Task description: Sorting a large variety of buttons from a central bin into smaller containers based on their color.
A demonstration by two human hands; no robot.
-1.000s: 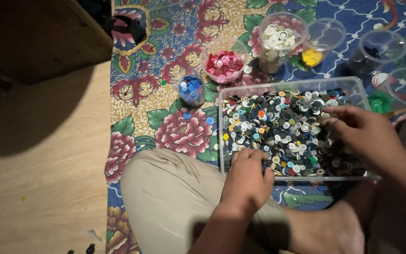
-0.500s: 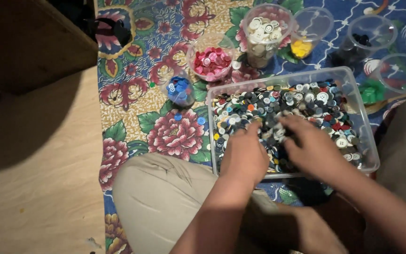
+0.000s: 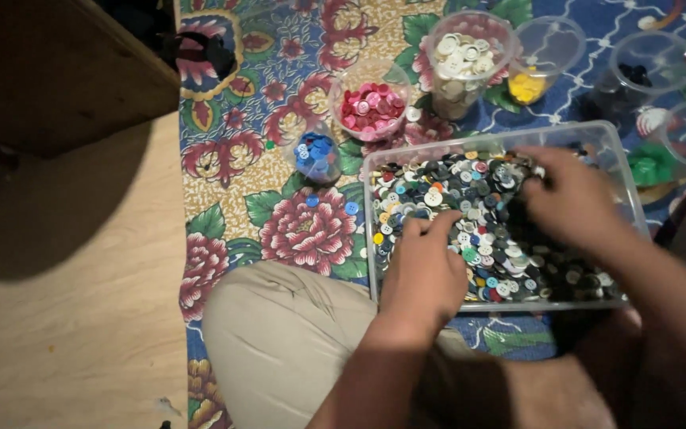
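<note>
**Button bin, both hands in the pile**

Since half a second ago both hands have parted: the right hand (image 3: 569, 199) has gone toward the far right part of the bin (image 3: 625, 171), the left hand (image 3: 426, 266) back to the near left part, and the view sits a little closer.

- Bin: clear, rectangular, on the floral mat (image 3: 279, 167), just beyond the bent knee (image 3: 287, 342). Filled with mixed buttons (image 3: 454, 195), mostly dark, with white, blue, green and red among them.
- Left hand: inside the bin at its near left, fingers curled down onto the buttons, palm hidden. Whether it grips one I cannot tell.
- Right hand: inside the bin toward its far right, fingers bunched narrow over the pile, as if picking; what they pinch, if anything, is hidden.
- Placement, as judged: the bin lies close to the knee so both hands reach in without stretching.
- Beyond the bin, left to right: blue tub (image 3: 315, 155), small; pink tub (image 3: 371, 103); white tub (image 3: 462, 63), tallest and full; yellow tub (image 3: 537, 67), nearly empty; black tub (image 3: 645, 71).
- Right of the bin: green tub (image 3: 676, 155), partly cut off by the bin's corner.
- Loose blue buttons (image 3: 351, 208) lie on the mat just left of the bin.
- Left of the mat: bare wood floor (image 3: 65, 318), dark furniture (image 3: 49, 71) beyond it.
- In the way: the right forearm crosses the bin's near right corner and hides the buttons there
</note>
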